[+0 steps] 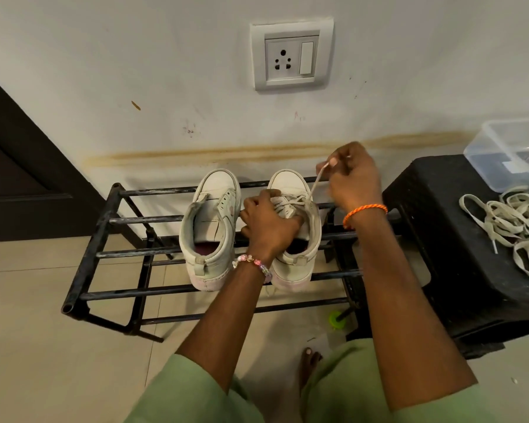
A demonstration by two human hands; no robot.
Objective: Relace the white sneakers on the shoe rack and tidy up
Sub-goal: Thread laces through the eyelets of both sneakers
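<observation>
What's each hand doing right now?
Left hand: grips the right sneaker at its tongue.
Right hand: pinches the lace, pulling it up.

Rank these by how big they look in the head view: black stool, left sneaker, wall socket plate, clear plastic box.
Largest to smallest, as they appear:
1. black stool
2. left sneaker
3. wall socket plate and clear plastic box: they look alike, and the box is cut off by the frame edge, so I won't rank them.
</observation>
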